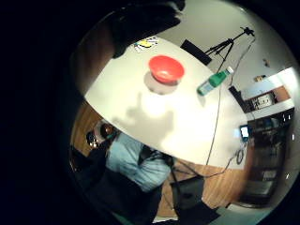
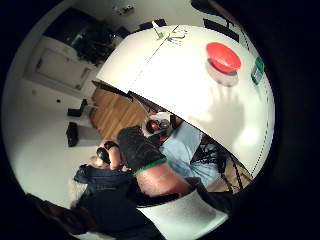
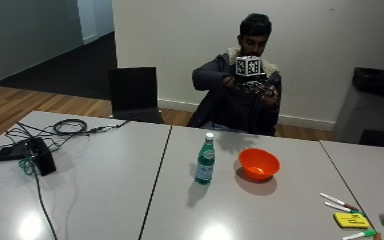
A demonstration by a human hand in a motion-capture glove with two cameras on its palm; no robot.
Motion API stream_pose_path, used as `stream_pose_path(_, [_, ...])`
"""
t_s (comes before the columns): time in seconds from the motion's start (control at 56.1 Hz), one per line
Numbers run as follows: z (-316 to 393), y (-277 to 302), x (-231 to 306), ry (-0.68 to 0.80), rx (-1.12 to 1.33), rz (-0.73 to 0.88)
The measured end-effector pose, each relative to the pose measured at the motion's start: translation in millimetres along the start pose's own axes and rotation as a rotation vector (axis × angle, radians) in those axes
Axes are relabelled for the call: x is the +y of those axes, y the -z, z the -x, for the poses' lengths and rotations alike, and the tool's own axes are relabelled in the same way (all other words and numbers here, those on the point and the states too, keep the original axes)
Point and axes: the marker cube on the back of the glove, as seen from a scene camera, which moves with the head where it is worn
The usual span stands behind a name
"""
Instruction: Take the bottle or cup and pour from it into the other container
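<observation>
Bottle (image 3: 205, 162) stands upright on the table (image 3: 105, 200) beside the orange bowl (image 3: 258, 163), well forward of the raised gloved right hand (image 3: 255, 87), whose finger state cannot be told.

The outside view looks from across the white table (image 3: 258, 210) toward the seated person, taking in the green bottle (image 3: 204, 163) and orange bowl (image 3: 258, 163). Both palm views look down from well above the table (held near the person's chest), and both share the bowl (image 1: 166, 68) and bottle (image 1: 213, 80) with it.
</observation>
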Motion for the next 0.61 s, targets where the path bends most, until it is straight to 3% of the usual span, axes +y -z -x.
stream_pose_path(0.232, [-25.4,1.6,9.6,-0.046,0.005,0.018])
stream_pose_path(0.303, [-47.4,-0.5,20.7,-0.134,0.006,0.006])
stream_pose_path(0.374, [-84.5,-6.4,17.8,-0.368,-0.019,-0.055])
stream_pose_path(0.481, [-162.1,-13.4,12.2,-0.337,-0.091,0.043])
stream_pose_path(0.517, [-186.4,-19.9,4.9,-0.374,-0.105,0.003])
stream_pose_path(0.606, [-249.5,-48.2,-27.2,-0.518,-0.128,-0.307])
